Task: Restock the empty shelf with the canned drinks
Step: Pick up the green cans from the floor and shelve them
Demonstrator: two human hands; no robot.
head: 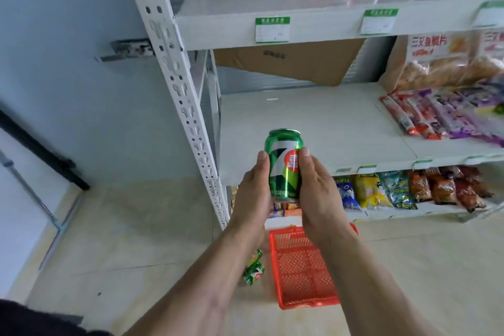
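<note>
Both my hands hold one green can (284, 165) upright.
Left hand (252, 194) and right hand (316, 194) fingers clamp its sides, before the bare shelf's (313, 128) front edge.

Middle shelf (313, 128) is bare on the left, snack sticks (425, 114) lying on its right. Tiled floor (136, 226) has a red basket (302, 267) plus green cans (253, 270) beside it.

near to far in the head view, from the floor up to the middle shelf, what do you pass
red basket → green can held between left hand and right hand → bare middle shelf → cardboard
</note>
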